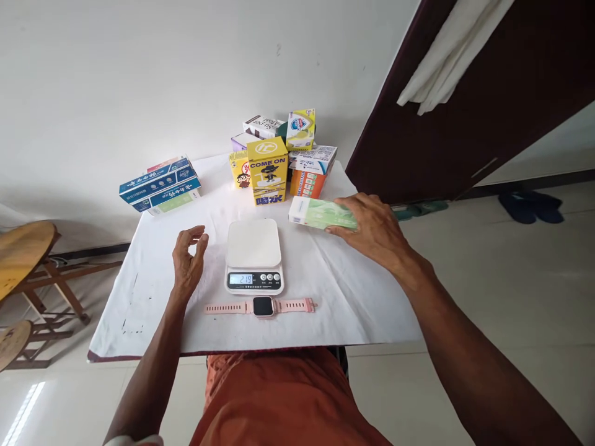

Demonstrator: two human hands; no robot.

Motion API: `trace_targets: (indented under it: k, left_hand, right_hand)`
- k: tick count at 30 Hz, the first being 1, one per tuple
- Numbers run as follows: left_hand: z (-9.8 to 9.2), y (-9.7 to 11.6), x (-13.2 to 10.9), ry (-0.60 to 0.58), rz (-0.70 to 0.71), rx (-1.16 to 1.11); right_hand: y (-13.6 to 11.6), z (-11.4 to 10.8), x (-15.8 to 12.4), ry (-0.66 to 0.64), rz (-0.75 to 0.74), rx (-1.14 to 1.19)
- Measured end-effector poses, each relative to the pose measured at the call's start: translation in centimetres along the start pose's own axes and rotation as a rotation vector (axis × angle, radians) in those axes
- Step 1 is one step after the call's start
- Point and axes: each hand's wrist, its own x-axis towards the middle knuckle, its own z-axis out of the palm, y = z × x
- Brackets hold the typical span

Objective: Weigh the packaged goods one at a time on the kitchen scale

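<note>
My right hand [372, 226] grips a long green and white box [318, 212] that lies on the white-covered table [153, 297], just right of a white kitchen scale [253, 254]. The scale's platform is bare and its display shows digits. My left hand [188, 257] hovers left of the scale with fingers curled apart, holding nothing. A pink smartwatch [261, 305] lies flat in front of the scale.
A stack of blue and white boxes [160, 184] sits at the table's back left. A cluster of boxes with a tall yellow one [268, 170] stands at the back centre. A wooden table [21, 251] is at left, a dark door [465, 99] at right.
</note>
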Motion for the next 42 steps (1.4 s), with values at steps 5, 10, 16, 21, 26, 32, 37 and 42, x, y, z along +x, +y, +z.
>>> trace_targets:
  k: [5, 10, 16, 21, 26, 32, 37, 42]
  left_hand:
    - [0.3, -0.1, 0.0, -0.042, -0.012, 0.017]
    - [0.4, -0.5, 0.1, -0.112, -0.040, 0.041]
    - [0.9, -0.3, -0.3, -0.173, -0.054, -0.019]
    - [0.9, 0.3, -0.6, -0.169, -0.031, -0.057]
    - [-1.4, -0.6, 1.1, -0.102, -0.010, 0.005]
    - [-4.9, -3.4, 10.9, -0.011, 0.154, 0.347]
    - [-5.4, -5.8, 20.2, -0.056, 0.055, 0.589]
    - [-5.6, -7.5, 22.8, -0.191, -0.010, 0.735]
  right_hand:
    - [1.3, 3.6, 0.2, -0.061, -0.019, 0.024]
    - [0.0, 4.6, 2.0, -0.046, -0.091, 0.064]
    - [-4.7, 2.2, 0.6, -0.042, 0.073, 0.335]
    - [-8.9, 3.2, -1.5, -0.297, 0.197, 0.690]
    - [-9.4, 4.9, -1.9, -0.287, 0.337, 0.815]
    - [-10.1, 5.4, -1.5, -0.340, 0.436, 1.004]
    - [-10.5, 4.9, -0.8, -0.361, 0.478, 0.972]
    - [-8.7, 4.8, -0.5, -0.297, 0.490, 0.954]
